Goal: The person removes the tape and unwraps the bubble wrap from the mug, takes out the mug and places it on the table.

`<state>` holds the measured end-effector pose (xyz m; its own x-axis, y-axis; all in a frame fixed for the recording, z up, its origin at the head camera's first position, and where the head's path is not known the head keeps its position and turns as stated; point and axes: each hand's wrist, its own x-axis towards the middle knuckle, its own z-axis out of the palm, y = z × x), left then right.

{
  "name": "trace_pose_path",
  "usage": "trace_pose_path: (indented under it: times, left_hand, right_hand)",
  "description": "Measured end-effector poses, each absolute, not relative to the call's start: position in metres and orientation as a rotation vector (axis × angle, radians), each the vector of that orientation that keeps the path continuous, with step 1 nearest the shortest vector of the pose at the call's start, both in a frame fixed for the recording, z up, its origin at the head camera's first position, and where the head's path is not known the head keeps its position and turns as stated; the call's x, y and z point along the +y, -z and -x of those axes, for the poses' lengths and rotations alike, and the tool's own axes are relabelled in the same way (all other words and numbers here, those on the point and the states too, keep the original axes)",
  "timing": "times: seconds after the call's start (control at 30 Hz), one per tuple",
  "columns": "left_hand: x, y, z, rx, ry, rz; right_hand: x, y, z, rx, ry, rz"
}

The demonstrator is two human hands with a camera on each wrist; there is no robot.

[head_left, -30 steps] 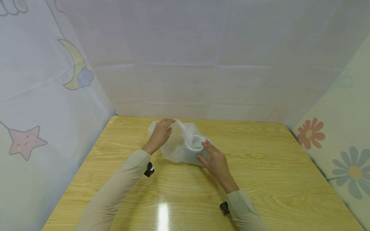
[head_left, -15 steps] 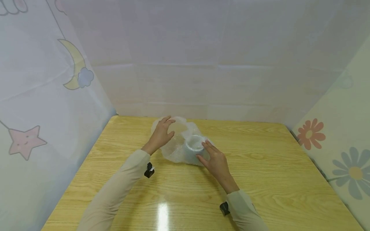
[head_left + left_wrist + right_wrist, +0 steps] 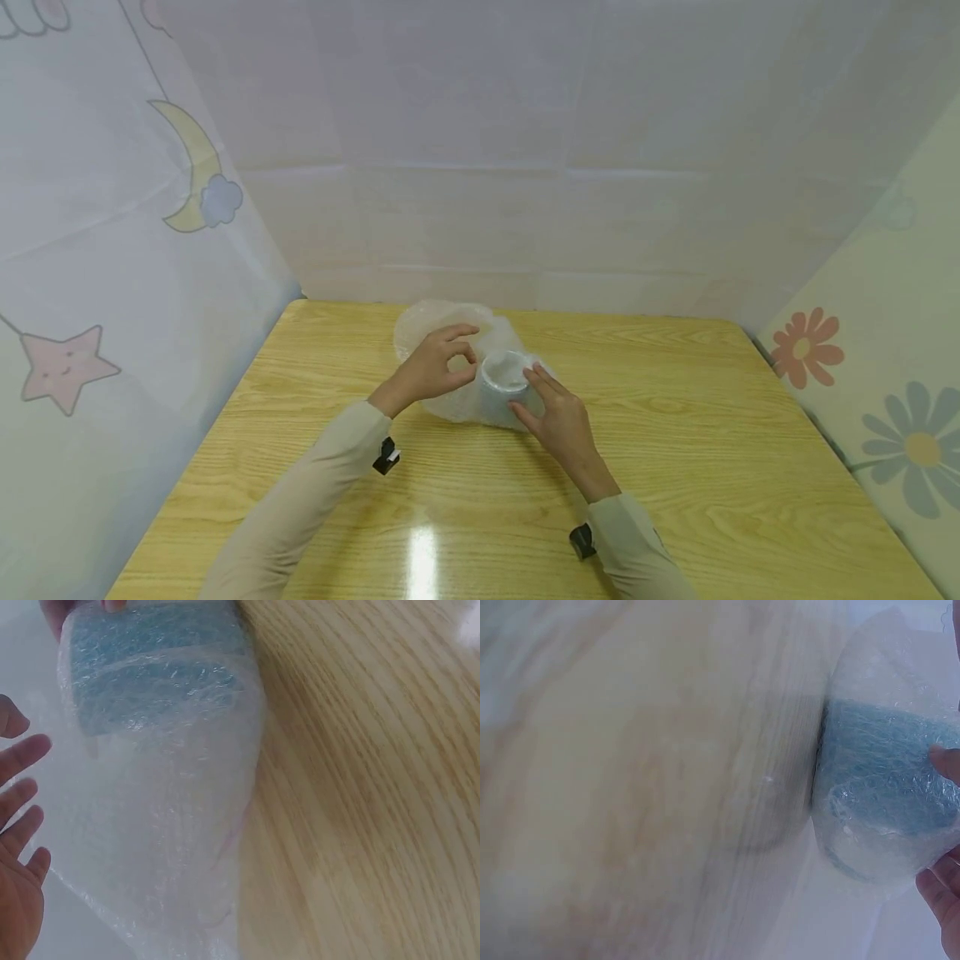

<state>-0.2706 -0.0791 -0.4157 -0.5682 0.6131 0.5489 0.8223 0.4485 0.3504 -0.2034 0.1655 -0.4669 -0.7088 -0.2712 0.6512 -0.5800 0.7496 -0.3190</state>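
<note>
A round blue cup [image 3: 501, 402], its pale rim facing up, stands partly wrapped in clear bubble wrap [image 3: 420, 323] near the far side of the table. My right hand [image 3: 561, 417] holds the wrapped cup from the right, thumb on its near side and fingers at the rim. In the right wrist view the thumb [image 3: 946, 761] presses the wrap against the blue wall. To the left of the cup, my left hand [image 3: 431, 365] hovers over the loose wrap with its fingers curved and apart. Nothing shows between those fingers [image 3: 26, 754] in the left wrist view.
The wood-grain table [image 3: 675, 433] has a pale fabric wall [image 3: 480, 221] behind it. Printed side walls stand left [image 3: 82, 250] and right [image 3: 892, 275]. A small black wrist camera [image 3: 387, 457] sits under the left cuff, another [image 3: 582, 542] under the right.
My left hand has let go of the bubble wrap and moved right and a little nearer, toward the cup. The lifted wrap has settled back. My right hand stays on the cup.
</note>
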Motion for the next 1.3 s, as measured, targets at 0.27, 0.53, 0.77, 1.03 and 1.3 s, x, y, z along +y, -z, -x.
trace_pose_path:
  times: [0.27,0.53,0.77,1.03,1.3]
  left_hand:
    - [-0.076,0.418,0.271,-2.374,0.83,1.315]
    - [-0.064,0.411,0.277,-2.301,0.99,1.215]
    - [-0.059,0.405,0.285,-2.385,1.377,0.9]
    - [-0.058,0.407,0.293,-2.278,1.854,0.637]
    - [-0.048,0.411,0.303,-2.05,2.213,0.269]
  right_hand:
    - [0.165,0.467,0.203,-2.364,-0.686,-0.639]
    - [0.165,0.466,0.202,-2.358,-0.697,-0.635]
    - [0.164,0.466,0.203,-2.357,-0.699,-0.633]
    - [0.163,0.467,0.203,-2.353,-0.697,-0.631]
    - [0.164,0.468,0.202,-2.343,-0.715,-0.654]
